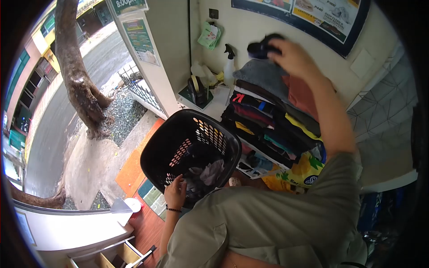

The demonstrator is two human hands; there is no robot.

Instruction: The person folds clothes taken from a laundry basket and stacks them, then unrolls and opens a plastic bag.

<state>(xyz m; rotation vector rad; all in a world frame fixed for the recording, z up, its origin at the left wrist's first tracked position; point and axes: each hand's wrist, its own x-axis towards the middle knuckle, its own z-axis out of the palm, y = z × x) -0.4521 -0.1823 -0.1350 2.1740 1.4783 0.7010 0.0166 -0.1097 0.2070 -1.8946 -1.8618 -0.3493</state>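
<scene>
My right hand (292, 56) is closed on a dark, bunched piece of clothing (263, 46), just above a tall stack of folded clothes (259, 111). A grey folded garment (261, 76) lies on top of the stack, next to a rust-red one (304, 96). My left hand (175, 192), with a dark beaded bracelet at the wrist, is at the near left side of a black plastic laundry basket (154, 134). Its fingers look loosely bent and apart, with nothing visible in them. Crumpled grey clothes (210, 173) and darker ones lie in the basket.
A white spray bottle (229, 67) and a tape dispenser (196, 90) stand behind the basket. A yellow printed bag (295, 174) is below the stack. At lower left is an open drawer (107, 257). A tree trunk (73, 58) and a road are outside.
</scene>
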